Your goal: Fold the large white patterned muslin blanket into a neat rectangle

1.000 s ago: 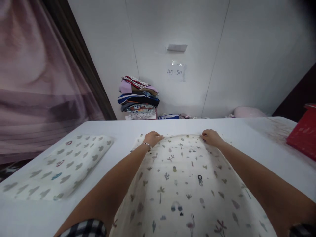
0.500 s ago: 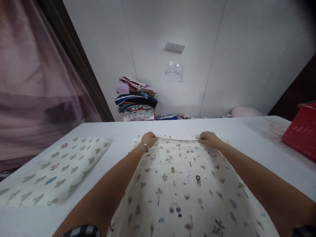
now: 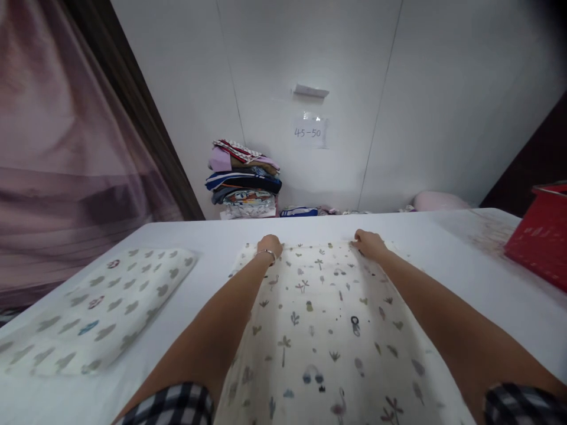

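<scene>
A white cloth (image 3: 310, 319) printed with palms, flamingos and leaves stretches across the table from my body toward its far side. My left hand (image 3: 270, 244), wearing a bracelet, is closed at the cloth's far edge on the left, its fingertips mostly hidden. At the far right of that same edge, my right hand (image 3: 369, 242) pinches the fabric between thumb and fingers. Between the hands the far edge lies nearly flat.
On the left of the white table (image 3: 447, 265) lies a folded cloud-print cloth (image 3: 119, 295). A red box (image 3: 540, 236) stands at the right edge. Beyond the table are stacked folded fabrics (image 3: 245, 180) against the wall, and a pink curtain (image 3: 66, 147) hangs left.
The raised, narrow fold between my hands has flattened onto the cloth. My right hand has shifted slightly up and left; my left hand has turned a little, knuckles upward.
</scene>
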`<state>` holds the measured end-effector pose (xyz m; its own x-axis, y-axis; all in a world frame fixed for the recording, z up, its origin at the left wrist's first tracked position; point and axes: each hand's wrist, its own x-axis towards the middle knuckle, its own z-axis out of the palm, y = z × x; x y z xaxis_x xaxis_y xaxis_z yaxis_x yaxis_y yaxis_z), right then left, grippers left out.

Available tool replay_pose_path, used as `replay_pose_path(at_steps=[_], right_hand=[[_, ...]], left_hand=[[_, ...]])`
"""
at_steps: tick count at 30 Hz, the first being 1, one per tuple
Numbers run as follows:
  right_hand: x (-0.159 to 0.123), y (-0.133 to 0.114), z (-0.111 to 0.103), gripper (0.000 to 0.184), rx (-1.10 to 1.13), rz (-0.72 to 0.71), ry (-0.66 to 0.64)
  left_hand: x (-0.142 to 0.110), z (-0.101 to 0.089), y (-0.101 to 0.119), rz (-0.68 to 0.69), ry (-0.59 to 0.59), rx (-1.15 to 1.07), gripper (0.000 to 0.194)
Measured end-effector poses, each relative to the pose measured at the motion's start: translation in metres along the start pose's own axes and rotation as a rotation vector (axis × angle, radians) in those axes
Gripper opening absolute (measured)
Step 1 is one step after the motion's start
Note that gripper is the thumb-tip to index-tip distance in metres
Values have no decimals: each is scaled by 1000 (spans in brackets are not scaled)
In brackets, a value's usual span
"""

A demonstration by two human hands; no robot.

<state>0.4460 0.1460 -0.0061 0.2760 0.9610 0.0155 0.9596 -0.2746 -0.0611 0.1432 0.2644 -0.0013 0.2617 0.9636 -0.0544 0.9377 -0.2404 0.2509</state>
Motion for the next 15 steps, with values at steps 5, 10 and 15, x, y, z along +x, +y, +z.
replay_pose_path(at_steps=[5,10,15], right_hand=[[6,-4,12,23,-36,-11,37],[7,-5,20,28,-48,1,91],[-3,-8,24,31,-57,10,187]], left_hand=[[4,5,-1,-51,-11,-33,25],[3,8,-4,-60,32,-51,34],[-20,13,-2,109,150,2,46]])
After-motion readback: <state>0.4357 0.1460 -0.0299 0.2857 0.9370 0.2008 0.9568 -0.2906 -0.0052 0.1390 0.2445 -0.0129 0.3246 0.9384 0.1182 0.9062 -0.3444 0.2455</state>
